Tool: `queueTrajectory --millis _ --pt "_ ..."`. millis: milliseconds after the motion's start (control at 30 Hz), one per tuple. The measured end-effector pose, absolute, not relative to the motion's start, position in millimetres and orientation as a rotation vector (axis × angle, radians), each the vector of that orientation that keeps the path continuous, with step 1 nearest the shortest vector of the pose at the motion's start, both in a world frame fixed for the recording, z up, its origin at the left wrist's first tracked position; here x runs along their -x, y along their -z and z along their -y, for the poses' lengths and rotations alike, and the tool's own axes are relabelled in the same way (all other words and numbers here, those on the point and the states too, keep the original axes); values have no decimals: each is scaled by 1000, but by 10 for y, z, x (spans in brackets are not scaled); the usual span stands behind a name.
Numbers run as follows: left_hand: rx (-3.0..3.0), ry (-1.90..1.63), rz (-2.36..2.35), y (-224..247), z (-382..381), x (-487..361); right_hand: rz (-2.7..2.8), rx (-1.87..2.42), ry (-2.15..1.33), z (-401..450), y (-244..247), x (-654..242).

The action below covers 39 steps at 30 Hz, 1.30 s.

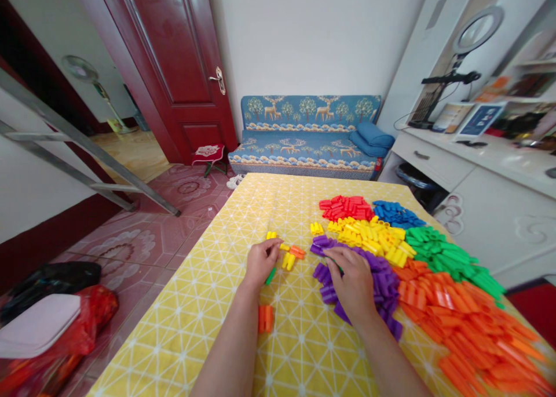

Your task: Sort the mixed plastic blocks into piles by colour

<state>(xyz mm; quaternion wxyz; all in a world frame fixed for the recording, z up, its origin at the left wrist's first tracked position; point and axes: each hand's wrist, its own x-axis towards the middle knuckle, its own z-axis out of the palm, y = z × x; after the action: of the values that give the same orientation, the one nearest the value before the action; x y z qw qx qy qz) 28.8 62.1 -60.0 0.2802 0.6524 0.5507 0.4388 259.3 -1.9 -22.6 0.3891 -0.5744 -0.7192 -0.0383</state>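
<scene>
My left hand point(262, 261) is closed at the left of a small cluster of yellow pieces point(288, 261) and an orange piece point(297, 251), its fingertips on a yellow piece. A green piece point(270, 276) shows beside that hand. My right hand point(351, 274) is over the left part of the purple pile point(384, 284), fingers curled, with something small and dark green by the fingertips. Nearer me, an orange piece point(265, 319) lies on the yellow patterned tablecloth point(295, 350).
Piles of red point(345, 207), yellow point(369, 235), blue point(397, 214), green point(447, 255) and orange pieces point(469, 316) spread over the table's right side. Beyond the table stands a blue sofa point(304, 145). A ladder point(117, 177) and bags point(98, 313) are at left, a white cabinet point(486, 177) at right.
</scene>
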Motion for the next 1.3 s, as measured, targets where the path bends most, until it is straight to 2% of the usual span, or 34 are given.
queueTrajectory --millis 333,533,700,867,967,1167,1300 --pt "-1737 -1167 -1484 591 -613 -293 1788 1393 146 79 205 -2532" --pt "-1765 -1164 -1483 567 -613 -287 1840 1182 -216 268 333 -2027" --pt "-1761 -1191 -1465 531 -588 -302 1917 1337 -443 228 541 -1728" --pt "-1694 -1358 -1501 497 -582 -261 1904 1439 -405 57 559 -1572" --pt "-1874 -1442 -1638 503 -614 -202 1885 1560 -329 5 574 -1472" --pt "-2176 -1034 -1616 563 -639 -207 1812 1574 -244 -24 721 -1442" --pt "-2181 -1020 -1470 552 -621 -245 1774 1472 -229 -67 760 -1500"
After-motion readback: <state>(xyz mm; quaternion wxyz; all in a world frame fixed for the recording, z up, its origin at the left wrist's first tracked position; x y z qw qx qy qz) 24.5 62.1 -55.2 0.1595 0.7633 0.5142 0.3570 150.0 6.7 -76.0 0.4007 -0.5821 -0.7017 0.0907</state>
